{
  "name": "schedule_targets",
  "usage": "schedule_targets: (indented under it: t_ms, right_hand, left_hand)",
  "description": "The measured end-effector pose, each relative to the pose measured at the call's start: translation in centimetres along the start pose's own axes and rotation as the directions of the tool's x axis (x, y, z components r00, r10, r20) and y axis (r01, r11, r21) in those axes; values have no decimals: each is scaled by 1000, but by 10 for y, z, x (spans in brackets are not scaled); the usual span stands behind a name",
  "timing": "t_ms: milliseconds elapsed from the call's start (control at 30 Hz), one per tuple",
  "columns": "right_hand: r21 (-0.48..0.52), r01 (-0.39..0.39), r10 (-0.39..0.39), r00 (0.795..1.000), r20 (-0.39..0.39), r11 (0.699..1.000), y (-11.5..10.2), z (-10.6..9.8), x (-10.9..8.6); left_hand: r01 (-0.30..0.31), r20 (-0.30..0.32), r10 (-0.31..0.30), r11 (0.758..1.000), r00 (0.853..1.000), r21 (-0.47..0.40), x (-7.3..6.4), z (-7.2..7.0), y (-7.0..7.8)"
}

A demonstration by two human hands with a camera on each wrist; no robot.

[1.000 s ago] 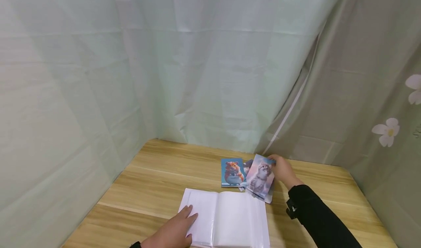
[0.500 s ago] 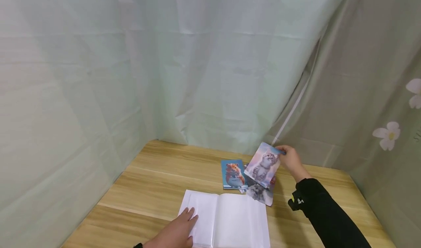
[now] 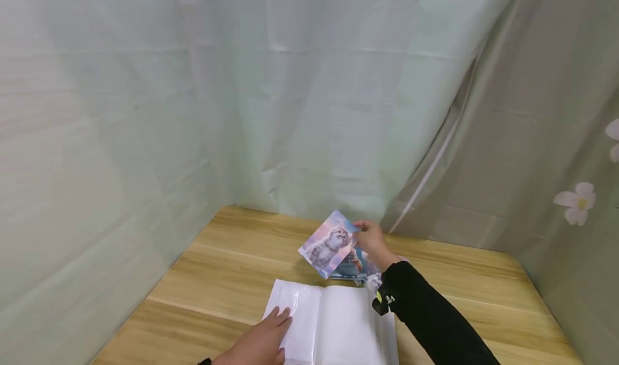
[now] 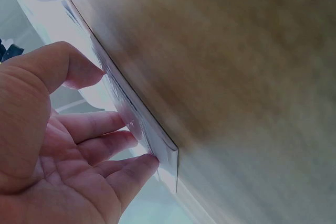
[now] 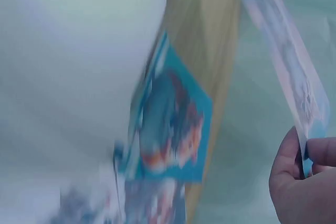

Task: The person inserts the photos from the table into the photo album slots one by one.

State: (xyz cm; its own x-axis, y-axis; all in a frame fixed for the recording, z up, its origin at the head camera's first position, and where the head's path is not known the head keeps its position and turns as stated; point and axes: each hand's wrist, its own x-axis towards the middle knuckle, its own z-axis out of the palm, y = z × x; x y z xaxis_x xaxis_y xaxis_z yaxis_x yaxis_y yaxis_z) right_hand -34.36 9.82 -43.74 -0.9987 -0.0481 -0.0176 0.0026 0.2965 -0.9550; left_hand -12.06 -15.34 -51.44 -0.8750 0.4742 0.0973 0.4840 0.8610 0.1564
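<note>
An open photo album with white pages lies at the front of the table. My left hand rests on its left page, and in the left wrist view the fingertips touch the page near the album's edge. A kitten picture card is raised above the table behind the album. My right hand pinches that card at its right corner between thumb and fingers, as the right wrist view also shows. Beneath and behind it lies a blue hamster card, partly hidden in the head view.
More picture cards lie right of the hamster card, mostly covered by the right arm. The wooden table ends at pale curtains behind and at the left.
My right hand lifted the kitten card off the other cards, uncovering a grey animal card, then carried it left over the hamster card. My left hand stays on the album.
</note>
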Motion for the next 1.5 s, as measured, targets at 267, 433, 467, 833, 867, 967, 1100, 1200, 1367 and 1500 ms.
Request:
schedule_targets:
  t_ms: [267,433,467,833,867,967,1100,1200,1367,1500]
  right_hand:
    - [164,-74,74,997,2,984,7,36,-2]
    - [231,-118,119,993,10,966,17,48,-5]
    - [242,-125,126,992,11,962,18,50,-6]
    - [235,-120,123,992,1,964,27,56,-8]
    - [235,-121,123,992,4,964,29,56,-8]
    - [240,-132,131,991,20,962,29,57,-9]
    - [231,-141,135,990,44,963,29,57,-11]
    - [217,-136,127,990,56,967,31,56,-12]
    - [163,-139,125,988,93,977,36,51,-11]
    - [96,-151,140,984,108,984,37,47,-10]
  left_hand:
    - [32,38,-30,998,999,-59,2,-4,1]
    - [35,41,-33,997,999,-64,1,-3,2]
    - [31,38,-29,998,999,-57,1,-3,2]
    - [2,27,-1,999,1000,-39,1,-3,2]
    - [3,31,-1,999,1000,-41,0,-4,2]
    - [1,32,0,999,1000,-46,0,-4,3]
    - [-11,17,11,999,1000,-41,1,-4,3]
    - [-24,-3,24,999,1000,-25,1,-4,3]
    - [-29,-7,29,1000,1000,-8,0,-3,3]
    - [-33,-5,33,999,999,0,0,-2,3]
